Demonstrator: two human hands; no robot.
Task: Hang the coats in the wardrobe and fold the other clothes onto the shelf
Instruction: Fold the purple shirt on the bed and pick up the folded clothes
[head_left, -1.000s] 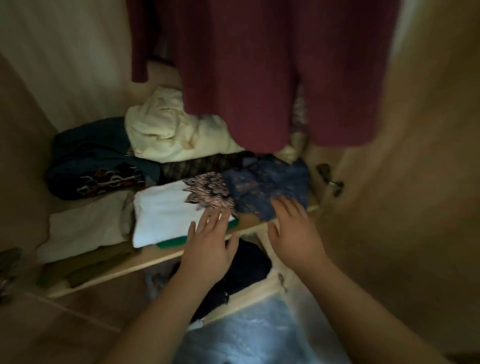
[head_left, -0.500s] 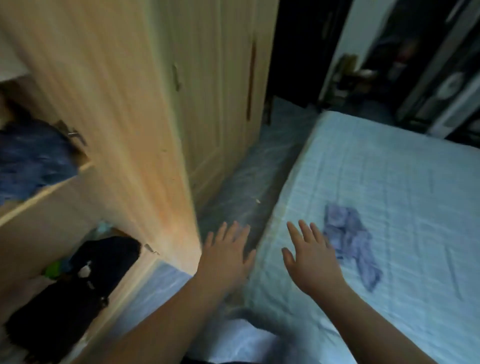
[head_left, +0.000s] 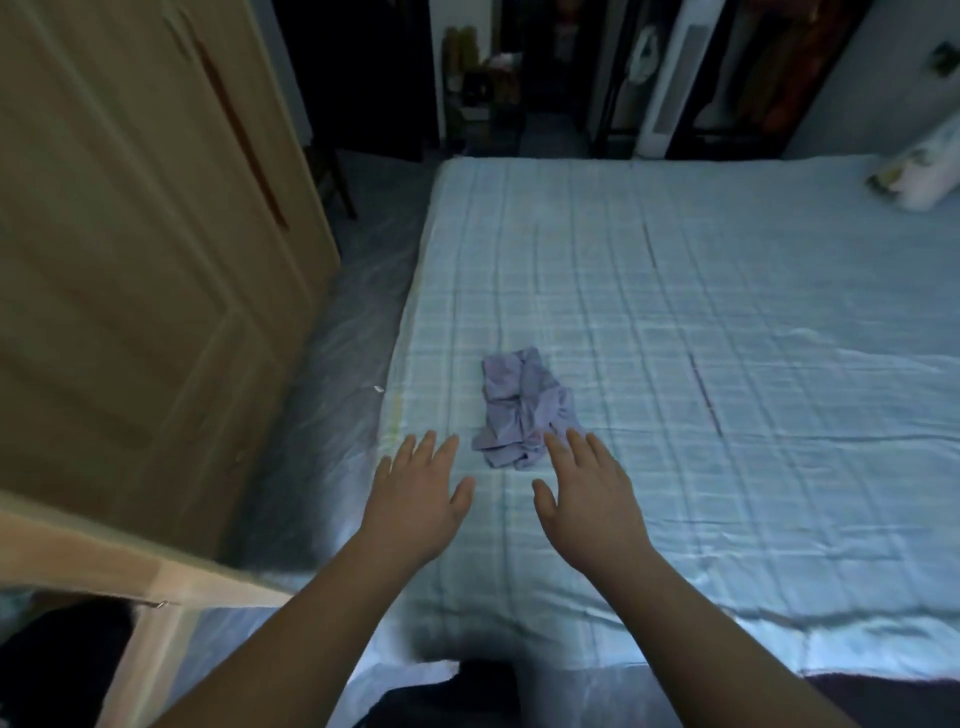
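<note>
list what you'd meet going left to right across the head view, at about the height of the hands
wardrobe door → left hand → crumpled lilac garment → right hand → bare stretch of the light blue bed cover

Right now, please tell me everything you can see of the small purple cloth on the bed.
The purple cloth is a small, thin-looking garment, pale lilac, crumpled into a loose heap and not folded. It lies alone on the light blue checked bed sheet, near the bed's left edge. The right hand reaches it at the fingertips; the left hand is apart from it.
</note>
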